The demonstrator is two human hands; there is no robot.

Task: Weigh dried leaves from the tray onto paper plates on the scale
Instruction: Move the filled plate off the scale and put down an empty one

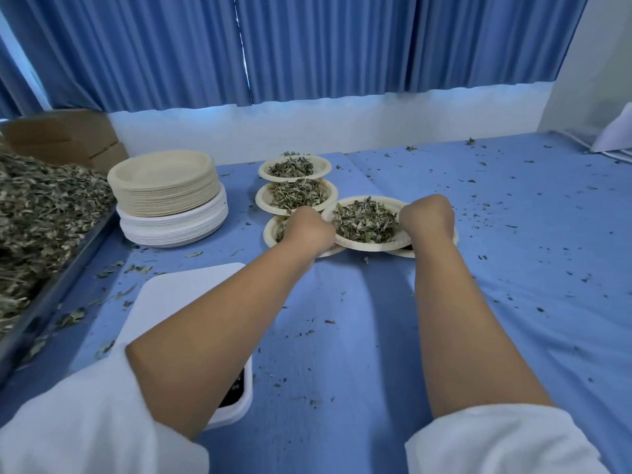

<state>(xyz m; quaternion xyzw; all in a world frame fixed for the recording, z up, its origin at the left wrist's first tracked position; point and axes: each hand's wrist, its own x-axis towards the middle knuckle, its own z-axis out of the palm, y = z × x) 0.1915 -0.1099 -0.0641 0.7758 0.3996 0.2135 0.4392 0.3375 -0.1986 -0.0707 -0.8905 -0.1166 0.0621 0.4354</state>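
Far left: dark metal tray (51,292), heaped with dried leaves (41,213), crumbly grey-green with stems. Cardboard box (61,138) behind it. Just right of the tray, a stack of tan paper plates (164,186) sits on a stack of white plates (174,230), both round with shallow rims. In front of them is the white scale (171,295), a flat rounded square with nothing on its platform; its dark display (234,391) is partly blocked by the left forearm.

Centre: a column of filled plates. Farthest plate (294,167), then the second plate (295,196), then a third plate (272,230) mostly hidden under the left hand (309,229). The left hand is fisted at the left rim of the held plate (367,222), fingers curled over the edge, fingertips hidden. The held plate is tan paper with a loose mound of leaves in the middle. It overlaps the third plate's rim and another plate (403,253) that peeks out beneath on the right; can't tell whether it is lifted or resting. The right hand (427,217) is fisted at the right rim in the same curled grip, so the leaves lie between the two fists and no finger touches them.

White sleeves (85,422) at the bottom edge. Blue cloth table cover (513,268), wrinkled and littered with leaf crumbs (485,217). Pleated blue curtains (307,46) behind. White object (615,131) at far right, unclear what it is.
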